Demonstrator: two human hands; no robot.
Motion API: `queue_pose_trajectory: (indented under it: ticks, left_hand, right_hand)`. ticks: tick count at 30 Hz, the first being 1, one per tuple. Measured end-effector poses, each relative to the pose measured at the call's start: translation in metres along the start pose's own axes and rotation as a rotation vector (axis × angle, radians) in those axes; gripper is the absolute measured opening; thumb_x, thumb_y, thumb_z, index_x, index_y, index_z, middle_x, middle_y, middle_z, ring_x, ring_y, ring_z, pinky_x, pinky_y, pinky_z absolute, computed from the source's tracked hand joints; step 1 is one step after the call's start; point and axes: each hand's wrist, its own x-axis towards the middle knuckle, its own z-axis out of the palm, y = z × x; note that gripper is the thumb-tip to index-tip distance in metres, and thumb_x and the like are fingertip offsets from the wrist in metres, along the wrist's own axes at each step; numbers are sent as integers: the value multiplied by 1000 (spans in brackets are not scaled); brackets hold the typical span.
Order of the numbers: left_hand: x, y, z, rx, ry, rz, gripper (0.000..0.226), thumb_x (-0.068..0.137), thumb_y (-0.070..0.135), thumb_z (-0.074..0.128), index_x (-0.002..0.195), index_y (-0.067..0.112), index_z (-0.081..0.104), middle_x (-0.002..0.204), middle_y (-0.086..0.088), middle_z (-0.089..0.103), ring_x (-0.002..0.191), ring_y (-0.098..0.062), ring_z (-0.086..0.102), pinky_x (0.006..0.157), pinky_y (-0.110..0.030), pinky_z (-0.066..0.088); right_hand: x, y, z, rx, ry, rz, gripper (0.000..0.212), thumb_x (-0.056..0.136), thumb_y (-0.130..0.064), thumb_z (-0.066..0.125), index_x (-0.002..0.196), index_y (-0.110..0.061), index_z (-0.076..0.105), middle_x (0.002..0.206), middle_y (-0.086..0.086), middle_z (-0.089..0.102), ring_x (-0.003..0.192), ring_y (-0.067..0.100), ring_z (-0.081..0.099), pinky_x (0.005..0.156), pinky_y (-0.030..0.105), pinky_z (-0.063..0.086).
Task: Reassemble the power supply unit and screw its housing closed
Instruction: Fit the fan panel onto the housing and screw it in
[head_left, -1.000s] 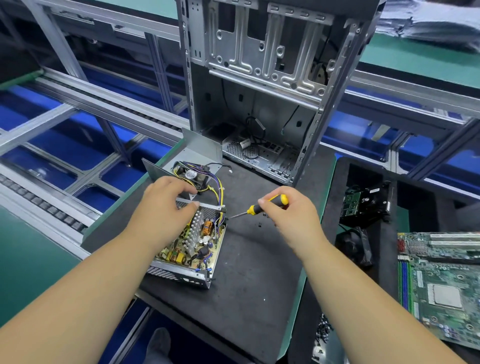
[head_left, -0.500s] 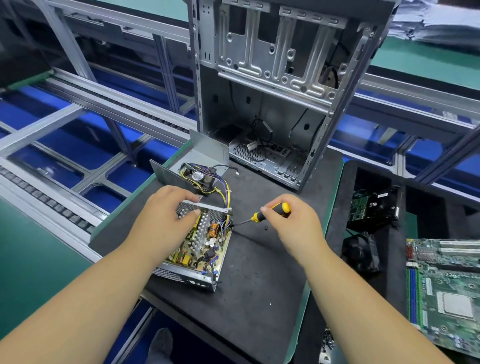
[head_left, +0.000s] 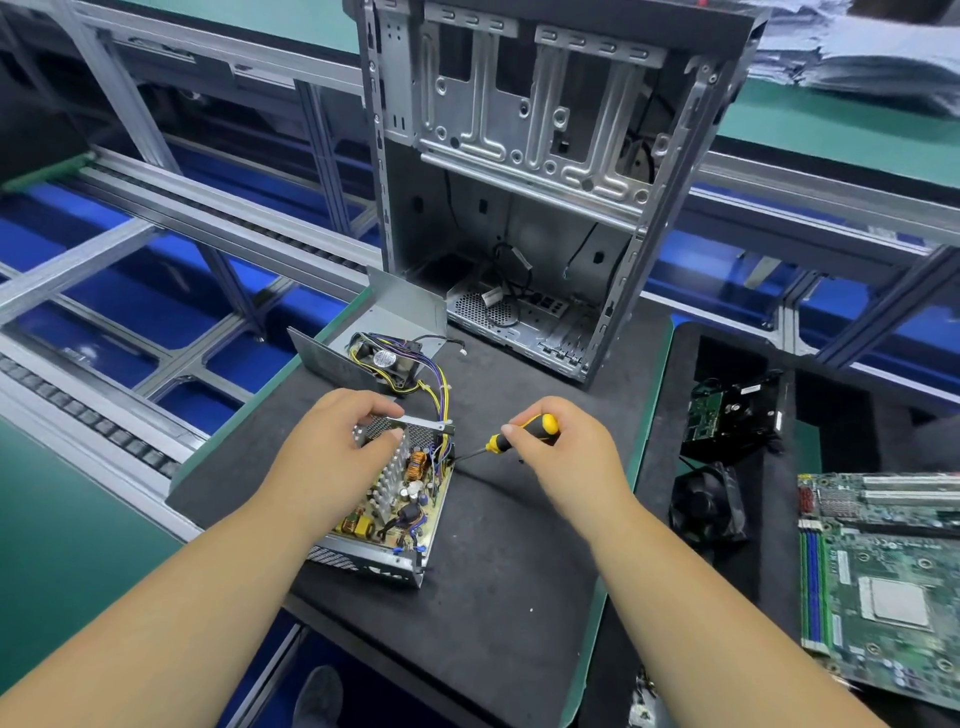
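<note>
Gripping power supply unit (head_left: 387, 499) rear wall, left hand (head_left: 337, 441) fingers curled | right hand (head_left: 563, 452) fingers pinching screwdriver (head_left: 519, 436), tip at housing side

You are working with the power supply unit (head_left: 395, 499) as your landmark, lying on the mat (head_left: 498, 571). Your left hand (head_left: 332, 441) is resting on its far end, and your right hand (head_left: 566, 452) is sitting just to its right, holding the screwdriver (head_left: 511, 439) with the tip touching the unit's right wall. Behind the unit the cover (head_left: 384, 322) is lying with the fan (head_left: 387, 361) in it. Farther behind and to the right the computer case (head_left: 545, 156) is standing. Well to the right the motherboard (head_left: 883, 571) is lying.
</note>
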Motion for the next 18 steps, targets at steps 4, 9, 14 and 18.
queue_pose_trajectory:
  ticks: [4, 9, 14, 18]
  left_hand:
    - [-1, 3, 2, -21, 8, -25, 17, 90, 24, 64, 100, 37, 66, 100, 16, 56, 94, 10, 50, 73, -14, 36]
    - [-2, 9, 4, -172, -28, -147, 17, 93, 23, 60, 94, 37, 68, 92, 10, 65, 84, 5, 57, 69, -19, 42]
    - [0, 29, 14, -470, -150, -268, 20, 101, 16, 50, 102, 22, 68, 92, -2, 74, 79, -9, 70, 69, -20, 55]
    - [2, 48, 20, -860, -241, -415, 19, 103, 16, 49, 105, 11, 67, 93, -11, 74, 77, -14, 72, 71, -23, 57]
  right_hand:
    - [-3, -2, -10, 46, 24, -8, 11, 87, -32, 67, 77, -34, 63, 65, -13, 68, 44, 6, 38, 39, 12, 28]
    - [-6, -13, -29, 160, 67, -1, 9, 86, -30, 68, 77, -31, 66, 64, -11, 68, 44, 6, 41, 38, 19, 33]
    - [-5, -33, -55, 391, 159, -59, 11, 83, -25, 71, 73, -28, 68, 61, -8, 67, 54, 10, 47, 48, 20, 40]
    - [-10, -47, -68, 476, 167, -87, 8, 78, -26, 71, 70, -24, 69, 58, -5, 63, 51, 7, 48, 45, 17, 39]
